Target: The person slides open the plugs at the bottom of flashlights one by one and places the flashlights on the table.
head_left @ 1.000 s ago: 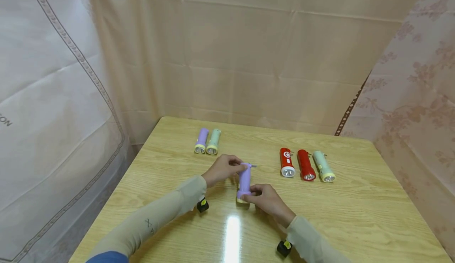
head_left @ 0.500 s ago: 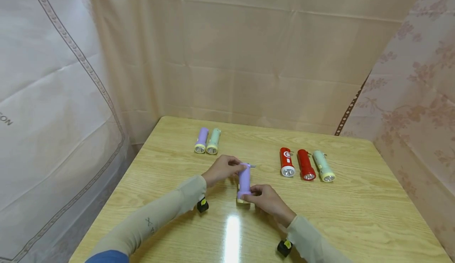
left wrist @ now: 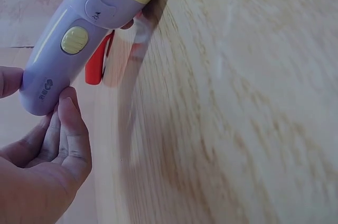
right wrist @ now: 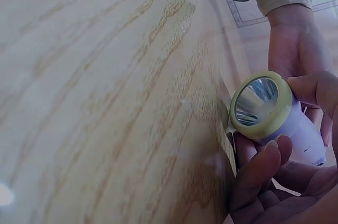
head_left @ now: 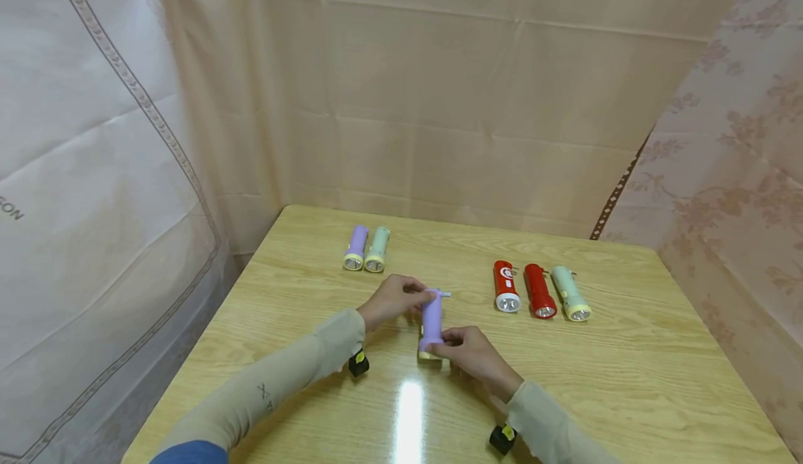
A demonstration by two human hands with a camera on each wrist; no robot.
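Both hands hold one purple flashlight (head_left: 431, 321) near the middle of the table. The left hand (head_left: 394, 300) pinches its tail end, beside a small prong that sticks out to the right. At the head end, the right hand (head_left: 478, 358) grips the collar by the yellow rim. A yellow switch (left wrist: 75, 40) and a small printed logo show on the purple body (left wrist: 58, 57) in the left wrist view, with the left fingers (left wrist: 74, 129) at the tail. The clear lens and yellow rim (right wrist: 262, 105) face the camera in the right wrist view, the right fingers around them.
A purple flashlight (head_left: 356, 246) and a green one (head_left: 378, 249) lie side by side at the back left. To the right lie a red flashlight with a white rim (head_left: 506, 286), an all-red one (head_left: 540, 290) and a green one (head_left: 571, 293). Cloth hangs behind the table (head_left: 627, 380).
The held flashlight has turned very slightly, its prong shifting a little. Both hands keep their hold and stay almost in place.
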